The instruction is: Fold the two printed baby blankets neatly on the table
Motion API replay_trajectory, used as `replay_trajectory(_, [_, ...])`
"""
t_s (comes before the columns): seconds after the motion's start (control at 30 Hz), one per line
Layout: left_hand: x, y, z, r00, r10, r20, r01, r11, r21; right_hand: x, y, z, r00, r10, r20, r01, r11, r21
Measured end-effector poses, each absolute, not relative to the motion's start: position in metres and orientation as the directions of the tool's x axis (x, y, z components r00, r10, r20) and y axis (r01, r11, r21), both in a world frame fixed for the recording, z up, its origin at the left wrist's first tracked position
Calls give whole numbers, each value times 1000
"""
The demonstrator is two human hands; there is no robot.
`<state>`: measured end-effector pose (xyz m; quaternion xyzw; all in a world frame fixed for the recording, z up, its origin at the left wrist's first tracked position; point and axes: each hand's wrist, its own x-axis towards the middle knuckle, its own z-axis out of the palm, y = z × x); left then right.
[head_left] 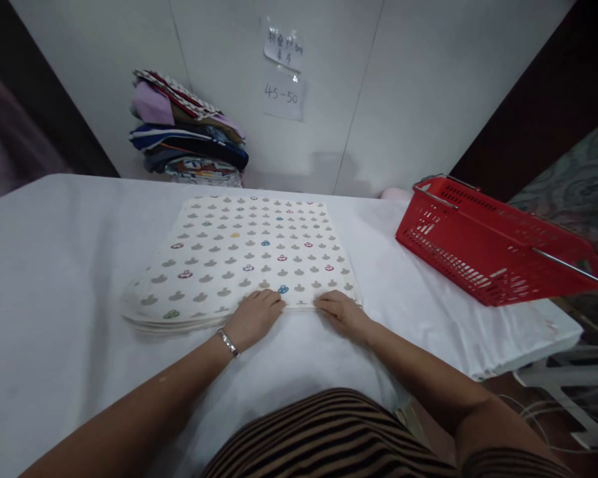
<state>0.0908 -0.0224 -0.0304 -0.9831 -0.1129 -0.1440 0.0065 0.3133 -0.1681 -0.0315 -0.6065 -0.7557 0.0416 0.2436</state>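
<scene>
A folded white cloth (pixel 252 255) printed with small grey, red, blue, green and yellow mushroom-like shapes lies flat in several layers. My left hand (pixel 256 317), with a silver bracelet at the wrist, grips the middle of its near edge, fingers bent on top. To the right, near the cloth's right front corner, my right hand (pixel 343 315) pinches the same edge. Both thumbs are mostly hidden. At the left front the layers bulge into a rounded fold.
White fabric covers the table (pixel 44 265). A red plastic basket (pixel 458 245) with metal handles stands at the right. Behind the cloth, a pile of folded garments (pixel 189 133) rests against the wall. Paper signs (pixel 283 96) hang there. A white stool (pixel 573 378) is at the lower right.
</scene>
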Motion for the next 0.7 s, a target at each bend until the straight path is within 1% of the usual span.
replay_trajectory(0.03, [90, -22, -32, 935, 215, 282, 222, -975, 5, 319, -172, -31, -90, 930, 357, 899, 230, -372])
replay_trajectory(0.1, [90, -21, -33, 942, 206, 266, 219, -976, -18, 333, -180, -30, 76, 907, 415, 908, 110, -405])
replay_trajectory(0.17, [90, -21, -33, 948, 203, 245, 213, -977, -17, 349, -186, -28, 267, 875, 404, 886, -58, -460])
replay_trajectory(0.23, [90, -20, -32, 950, 203, 236, 208, -978, 3, 364, -190, -25, 439, 847, 298, 812, -233, -535])
replay_trajectory(0.3, [91, -19, -32, 949, 207, 239, 206, -978, 30, 375, -193, -21, 563, 820, 102, 689, -399, -605])
replay_trajectory(0.33, [91, -19, -32, 947, 209, 242, 205, -978, 42, 378, -193, -19, 598, 801, -11, 617, -470, -632])
replay_trajectory(0.4, [91, -17, -33, 945, 215, 245, 206, -977, 61, 381, -193, -16, 613, 762, -209, 486, -572, -661])
replay_trajectory(0.47, [91, -17, -33, 945, 218, 242, 207, -976, 68, 381, -191, -13, 603, 732, -316, 411, -625, -664])
replay_trajectory(0.7, [91, -16, -31, 953, 210, 220, 201, -978, 63, 374, -186, -6, 546, 734, -405, 426, -659, -620])
